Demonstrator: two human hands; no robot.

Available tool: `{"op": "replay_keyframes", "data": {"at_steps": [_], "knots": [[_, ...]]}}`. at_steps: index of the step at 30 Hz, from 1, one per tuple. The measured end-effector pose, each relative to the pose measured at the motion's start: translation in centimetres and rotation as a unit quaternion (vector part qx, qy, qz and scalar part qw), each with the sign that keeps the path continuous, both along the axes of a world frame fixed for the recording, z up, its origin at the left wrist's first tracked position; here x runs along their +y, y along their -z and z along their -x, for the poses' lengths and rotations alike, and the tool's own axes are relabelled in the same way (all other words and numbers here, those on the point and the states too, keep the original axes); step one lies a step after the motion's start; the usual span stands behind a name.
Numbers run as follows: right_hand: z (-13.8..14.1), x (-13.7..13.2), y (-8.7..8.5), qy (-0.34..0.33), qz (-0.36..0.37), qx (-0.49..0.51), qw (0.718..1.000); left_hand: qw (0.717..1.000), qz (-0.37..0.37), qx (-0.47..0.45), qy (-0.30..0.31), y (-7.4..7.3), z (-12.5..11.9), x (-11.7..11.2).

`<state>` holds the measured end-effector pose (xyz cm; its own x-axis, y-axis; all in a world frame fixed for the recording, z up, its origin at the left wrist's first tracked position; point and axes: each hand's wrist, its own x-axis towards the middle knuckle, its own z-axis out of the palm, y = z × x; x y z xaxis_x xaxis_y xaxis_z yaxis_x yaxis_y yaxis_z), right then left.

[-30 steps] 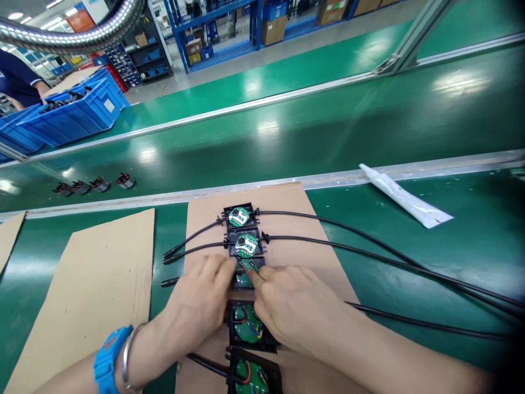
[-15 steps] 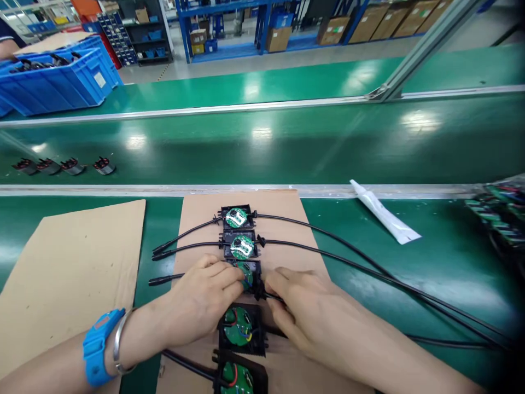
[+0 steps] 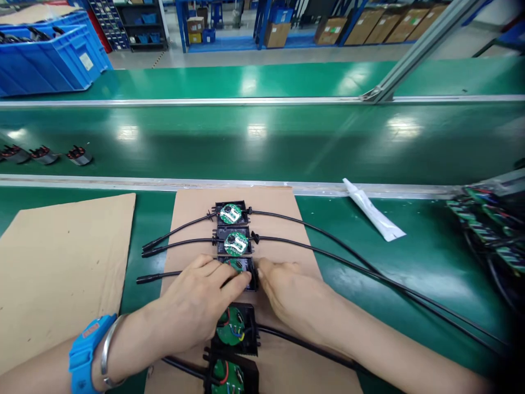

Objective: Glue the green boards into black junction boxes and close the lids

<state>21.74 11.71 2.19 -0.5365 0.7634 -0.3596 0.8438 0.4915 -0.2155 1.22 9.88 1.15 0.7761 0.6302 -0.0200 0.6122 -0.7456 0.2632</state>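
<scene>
Left fingers point(image 3: 235, 284) touch a black housing point(image 3: 249, 266).

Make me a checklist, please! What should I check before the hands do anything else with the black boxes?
1. Left hand on the third black box from the far end: ok, fingers rest on it.
2. Right hand near that box: ok, at its right side.
3. Cable in the right hand: cannot tell, fingers would hide it.
4. Green board lying flat inside: cannot tell, partly covered.
5. White tube clear of both hands: ok, off to the right.
</scene>
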Motion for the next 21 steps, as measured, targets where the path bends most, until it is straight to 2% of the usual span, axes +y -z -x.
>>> {"op": "replay_keyframes", "data": {"at_steps": [2,5,8,10,13,15,17,21], "knots": [[0.5,-0.3,0.7,-0.026,-0.062,-0.041,0.997,1.000,-0.005,0.022,0.002,-0.2,-0.5,0.0],[1.0,-1.1,2.0,-0.015,-0.168,-0.105,0.980,0.999,-0.016,0.049,0.000,-0.5,-1.1,0.1],[0.5,-1.6,3.0,-0.027,-0.218,-0.082,0.972,0.999,-0.014,0.037,0.000,-0.6,-1.2,0.2],[-0.3,-1.5,3.4,-0.028,-0.217,-0.009,0.976,1.000,-0.005,0.014,-0.002,-0.4,-0.8,0.2],[-1.4,-1.2,3.5,0.023,-0.182,0.131,0.974,1.000,-0.002,-0.002,-0.008,-0.1,-0.4,0.1],[-1.8,-1.0,3.7,0.046,-0.149,0.230,0.961,1.000,-0.007,0.006,-0.005,-0.1,-0.4,0.1],[-1.7,-0.7,4.1,0.043,-0.115,0.313,0.942,1.000,-0.012,0.017,-0.001,-0.2,-0.6,0.1],[-1.4,-0.4,4.9,0.017,-0.099,0.377,0.921,0.999,-0.010,0.030,-0.002,-0.6,-1.5,0.0]]}}
